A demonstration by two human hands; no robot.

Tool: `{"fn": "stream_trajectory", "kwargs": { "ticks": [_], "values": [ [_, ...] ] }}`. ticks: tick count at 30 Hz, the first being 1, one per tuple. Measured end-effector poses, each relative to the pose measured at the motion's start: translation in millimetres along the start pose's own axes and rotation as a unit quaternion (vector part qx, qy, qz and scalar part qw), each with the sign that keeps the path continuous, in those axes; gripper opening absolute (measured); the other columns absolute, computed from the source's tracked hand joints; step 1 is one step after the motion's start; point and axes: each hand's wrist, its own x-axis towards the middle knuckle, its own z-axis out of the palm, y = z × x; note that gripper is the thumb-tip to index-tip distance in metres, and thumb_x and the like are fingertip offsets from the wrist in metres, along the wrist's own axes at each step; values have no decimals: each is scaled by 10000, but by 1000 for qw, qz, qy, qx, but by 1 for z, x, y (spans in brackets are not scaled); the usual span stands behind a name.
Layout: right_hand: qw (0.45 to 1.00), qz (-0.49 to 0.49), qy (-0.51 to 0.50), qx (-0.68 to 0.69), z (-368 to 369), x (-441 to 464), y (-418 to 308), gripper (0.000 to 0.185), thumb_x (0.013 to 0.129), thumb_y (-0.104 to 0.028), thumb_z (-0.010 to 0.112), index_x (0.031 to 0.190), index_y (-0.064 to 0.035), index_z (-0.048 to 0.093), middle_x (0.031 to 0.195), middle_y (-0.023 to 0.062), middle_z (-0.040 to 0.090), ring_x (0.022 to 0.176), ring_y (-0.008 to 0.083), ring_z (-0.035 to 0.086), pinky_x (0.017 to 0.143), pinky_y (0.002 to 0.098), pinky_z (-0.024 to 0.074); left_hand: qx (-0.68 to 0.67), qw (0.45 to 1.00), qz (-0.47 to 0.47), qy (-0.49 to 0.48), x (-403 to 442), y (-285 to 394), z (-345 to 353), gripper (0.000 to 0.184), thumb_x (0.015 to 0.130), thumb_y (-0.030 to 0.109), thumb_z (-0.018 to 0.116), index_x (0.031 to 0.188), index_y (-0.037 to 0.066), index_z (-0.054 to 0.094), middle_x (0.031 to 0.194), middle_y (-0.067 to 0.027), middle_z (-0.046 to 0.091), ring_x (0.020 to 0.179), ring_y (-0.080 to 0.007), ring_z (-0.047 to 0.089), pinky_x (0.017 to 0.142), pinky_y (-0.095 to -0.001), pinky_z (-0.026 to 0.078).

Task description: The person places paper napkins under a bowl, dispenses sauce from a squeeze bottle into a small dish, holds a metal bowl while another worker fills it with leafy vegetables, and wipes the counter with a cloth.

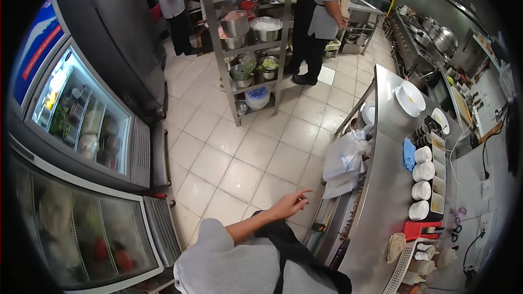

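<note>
My left hand (291,204) is held out in front of my body at the bottom centre, over the tiled floor. Its fingers are apart and loosely bent, one of them stretched toward the right, and nothing is in them. Just beyond the fingertips, white plastic bags (346,158) hang at the edge of the steel counter (357,239). My right hand does not show. Part of my grey shirt and black apron fills the lower edge.
Glass-door fridges (81,120) line the left. A steel shelf rack (216,49) with bowls stands ahead. A person (327,16) in an apron is beyond it, another (173,0) at the back left. Stacked white dishes (422,173) and plates (409,99) sit on the right counter.
</note>
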Motion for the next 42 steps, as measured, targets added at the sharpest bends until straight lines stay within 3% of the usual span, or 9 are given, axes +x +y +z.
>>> {"fn": "stream_trajectory", "kwargs": {
  "ticks": [12,15,19,24,26,27,28,32,42],
  "values": [
    [999,36,26,4,45,-7,-49,329,862,-242,490,997,46,573,913,185,610,805,281,591,721,355,453,1,999,7,47,-13,-22,-115,435,890,98,463,1309,91,345,910,-108,616,757,-150,599,704,-281,479],
    [997,51,64,14,62,-18,-81,329,877,-230,468,1017,50,570,933,189,610,828,279,591,741,352,450,20,999,17,39,-10,-27,-168,433,887,153,476,1301,127,352,895,-104,622,754,-214,612,695,-322,471],
    [994,54,52,84,98,-42,-147,331,898,-212,438,1044,56,565,961,194,611,858,277,591,767,349,445,71,997,16,41,-9,-25,-244,429,887,132,484,1299,107,368,960,-99,623,803,-201,616,736,-297,479],
    [957,33,-146,248,175,-106,-277,338,924,-191,400,1079,63,560,995,201,611,895,274,591,799,346,440,80,991,2,110,-19,-21,-318,411,889,151,486,1285,111,379,961,-119,621,832,-225,622,731,-317,479],
    [956,-66,-243,150,196,-134,-344,371,928,-245,390,1040,63,564,873,239,615,811,273,606,708,391,444,70,987,-6,143,-25,-26,-339,402,891,159,487,1276,111,386,957,-125,623,832,-234,625,723,-324,479],
    [922,3,-340,182,193,-140,-385,374,931,-262,374,954,53,574,812,261,594,783,341,592,671,417,427,65,985,-13,161,-29,-29,-346,399,891,160,489,1274,107,390,955,-124,625,827,-226,627,717,-320,481],
    [916,-44,-384,104,191,-146,-420,349,933,-247,365,843,27,561,755,255,574,722,401,551,625,445,403,57,982,-22,178,-35,-33,-351,395,892,162,490,1271,102,394,953,-124,627,821,-218,628,711,-315,482],
    [865,-84,-449,209,243,-199,-480,268,917,-195,355,784,-24,512,697,232,564,695,421,543,600,490,395,41,971,-78,224,-48,-52,-372,387,894,168,495,1263,86,409,945,-120,632,815,-191,630,701,-294,482],
    [721,-244,-595,257,346,-262,-661,178,800,-199,458,788,-43,543,684,220,588,675,401,573,629,485,460,54,919,-121,372,-3,-85,-455,364,878,140,501,1218,32,430,928,-142,639,784,-205,648,688,-288,496]
  ]
}}
